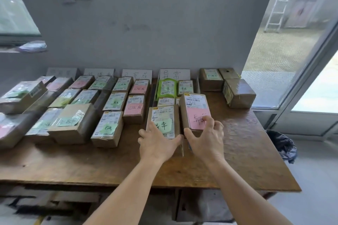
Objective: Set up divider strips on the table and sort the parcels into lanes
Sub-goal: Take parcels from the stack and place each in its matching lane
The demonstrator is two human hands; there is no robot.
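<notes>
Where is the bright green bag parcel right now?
In the head view, the green bag parcel lies at the back of the table, right of centre, just below the white sign on the wall, with a small box at its right.

Parcels lie in rows running front to back across the desk (237,151). Sign cards (174,74) stand at the rear against the wall (146,33). Three loose boxes (237,93) sit at the rear right corner. A bin bag (282,144) lies on the floor, right of the desk.
</notes>
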